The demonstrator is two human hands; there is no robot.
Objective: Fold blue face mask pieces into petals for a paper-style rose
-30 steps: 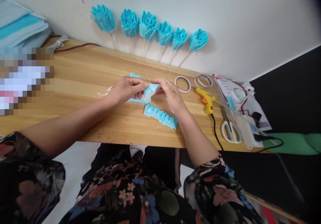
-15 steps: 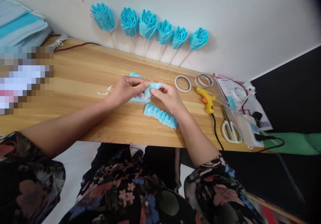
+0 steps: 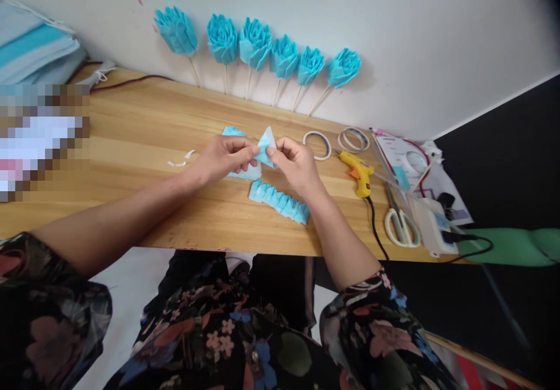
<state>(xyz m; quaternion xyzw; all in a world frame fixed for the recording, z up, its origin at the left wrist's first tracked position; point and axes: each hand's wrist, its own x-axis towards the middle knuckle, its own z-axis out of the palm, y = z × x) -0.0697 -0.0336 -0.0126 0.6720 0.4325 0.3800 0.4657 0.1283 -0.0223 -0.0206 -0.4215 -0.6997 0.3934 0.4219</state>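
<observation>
Head view, frame center: left hand point(image 3: 223, 158) and right hand point(image 3: 296, 162) both pinch blue folded piece point(image 3: 266, 143) between fingertips, raised above table point(image 3: 131, 139), pleated strip point(image 3: 280, 201) just below, bare wood left, glue gun point(image 3: 357, 172) right.

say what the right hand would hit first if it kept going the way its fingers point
Its fingers point left, so the right hand would probably first meet the left hand, which pinches the same folded light-blue paper piece. Depth is uncertain.
</observation>
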